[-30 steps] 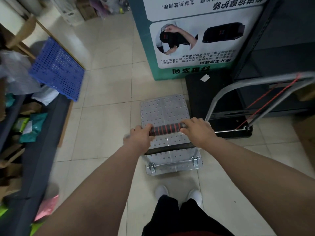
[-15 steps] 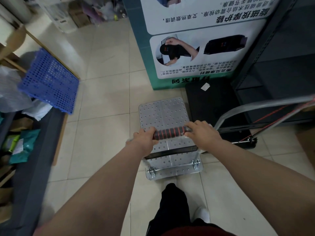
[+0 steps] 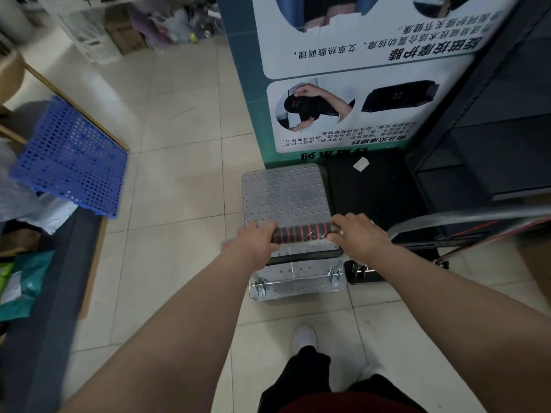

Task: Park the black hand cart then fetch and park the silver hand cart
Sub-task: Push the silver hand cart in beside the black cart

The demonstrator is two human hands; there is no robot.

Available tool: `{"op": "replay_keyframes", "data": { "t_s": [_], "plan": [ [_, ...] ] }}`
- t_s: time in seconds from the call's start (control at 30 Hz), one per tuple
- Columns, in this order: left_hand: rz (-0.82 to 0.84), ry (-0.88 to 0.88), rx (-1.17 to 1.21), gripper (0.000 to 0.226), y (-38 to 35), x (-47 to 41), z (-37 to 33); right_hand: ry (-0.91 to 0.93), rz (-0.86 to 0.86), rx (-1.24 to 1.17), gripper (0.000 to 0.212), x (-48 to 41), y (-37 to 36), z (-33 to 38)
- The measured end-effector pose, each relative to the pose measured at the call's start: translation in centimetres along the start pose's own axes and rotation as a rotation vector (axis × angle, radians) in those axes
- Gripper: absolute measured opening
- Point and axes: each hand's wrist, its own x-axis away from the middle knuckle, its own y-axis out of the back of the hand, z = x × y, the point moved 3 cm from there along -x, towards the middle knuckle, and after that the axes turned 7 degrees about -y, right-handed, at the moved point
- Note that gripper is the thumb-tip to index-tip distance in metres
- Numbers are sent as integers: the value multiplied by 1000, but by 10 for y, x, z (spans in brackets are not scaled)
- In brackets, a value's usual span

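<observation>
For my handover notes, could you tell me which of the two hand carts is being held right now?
The silver hand cart: both the left hand and right hand hold its handle. The black hand cart stands untouched beside it.

Silver cart (image 3: 284, 193) (perforated) beside black cart (image 3: 372, 198)

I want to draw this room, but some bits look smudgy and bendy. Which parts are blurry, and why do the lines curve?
In the head view, the blue crate and the black cart's handle are smeared by motion blur. The silver cart's deck and both hands stay fairly sharp. The wide-angle lens bends the floor tile lines near the edges. Light is soft, without glare.
</observation>
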Motion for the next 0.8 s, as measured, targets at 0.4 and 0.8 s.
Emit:
{"op": "replay_keyframes", "data": {
  "t_s": [0.4, 0.8],
  "plan": [
    [1, -9, -55, 24, 4, 5, 5, 73, 47, 105, 23, -7, 0, 10],
    [-38, -49, -21, 21, 5, 13, -1, 82, 74, 187, 19, -5, -3, 8]
  ]
}}
